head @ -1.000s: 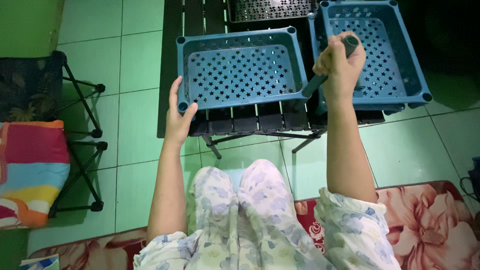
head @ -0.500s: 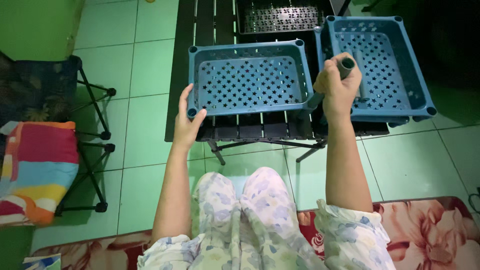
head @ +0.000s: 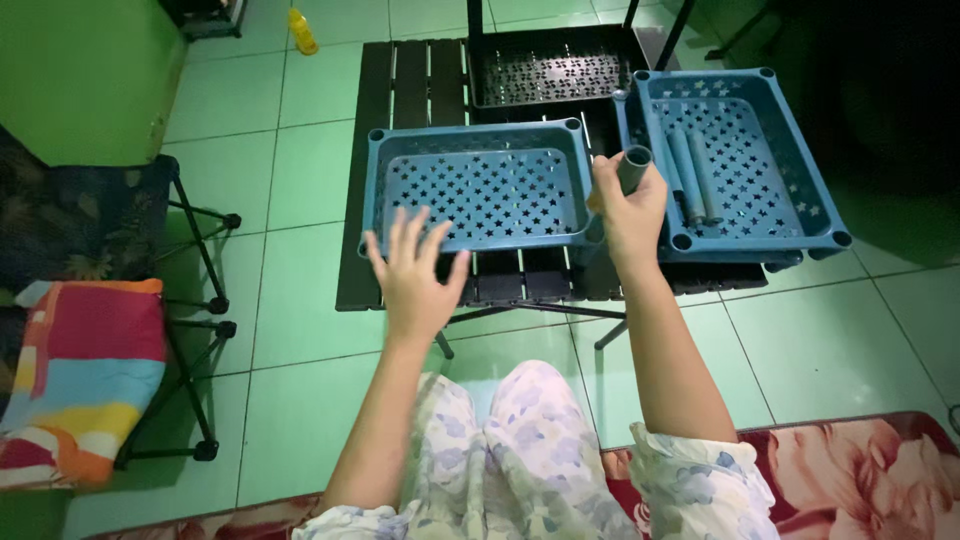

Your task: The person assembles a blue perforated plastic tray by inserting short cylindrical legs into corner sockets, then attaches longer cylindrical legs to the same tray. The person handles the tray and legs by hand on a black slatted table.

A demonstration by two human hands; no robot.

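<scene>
Sitting low, the person has floral-print knees (head: 500, 430) nearest the camera, with a flowered red rug (head: 860, 470) under them and a striped cushion (head: 75, 385) on a folding stool to the left. Just beyond, the left hand (head: 415, 280) has let go: a second ago it cupped the near left corner of the blue star-punched tray (head: 478, 190), and now it hovers spread and empty over that tray's front rim, fingers fanned, holding nothing. The right hand (head: 628, 215) stays clenched around a grey plastic tube (head: 632, 165), which has come down from a raised slant to nearly upright at the tray's near right corner; its lower end is hidden behind the fist, so it may be seated in the corner socket, though that cannot be confirmed. With the steadying hand off, the tray seems to rest on the dark slatted table (head: 410, 90) by itself. Farther right, a second blue tray (head: 790, 160) holds more grey tubes (head: 692, 175), and a black perforated tray (head: 550, 65) lies behind.
</scene>
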